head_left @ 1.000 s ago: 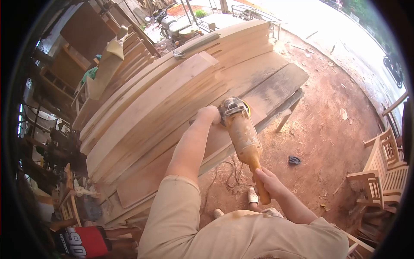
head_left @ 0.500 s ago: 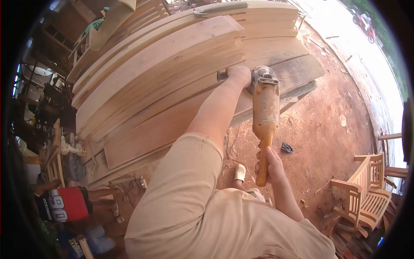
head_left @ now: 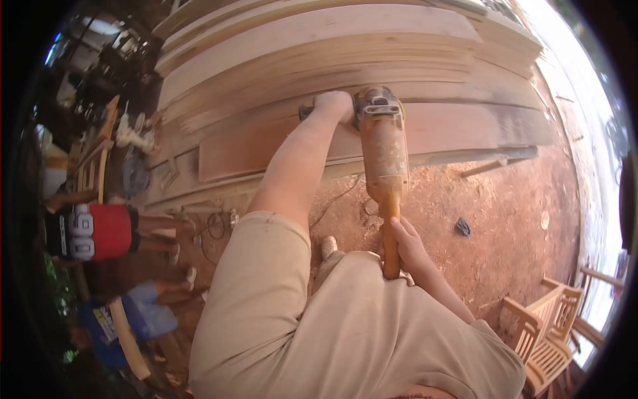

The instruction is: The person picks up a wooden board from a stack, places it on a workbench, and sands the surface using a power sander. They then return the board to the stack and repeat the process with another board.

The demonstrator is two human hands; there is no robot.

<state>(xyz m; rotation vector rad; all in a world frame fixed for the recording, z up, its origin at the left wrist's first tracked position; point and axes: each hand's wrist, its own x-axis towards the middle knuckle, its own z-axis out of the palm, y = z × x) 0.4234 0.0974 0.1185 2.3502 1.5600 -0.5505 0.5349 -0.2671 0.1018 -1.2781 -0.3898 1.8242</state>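
Both my hands are on a large, dusty yellow angle grinder. My left hand wraps round its black side handle near the head. Lower down, my right hand grips the long rear handle close to my body. The grinder's head lies over a reddish wooden board on the workbench; the disc underneath is mostly hidden. Just behind the board rise stacked pale planks.
A power cord trails on the dirt floor. A small dark object lies to the right, with a slatted wooden bench beyond. Two people are at left, one in a red and black shirt, one in blue near a curved wooden piece.
My view has turned and shifted. The grinder, held in both hands, appears further left over the reddish board, more of which now shows to its right. Both grips stay the same.
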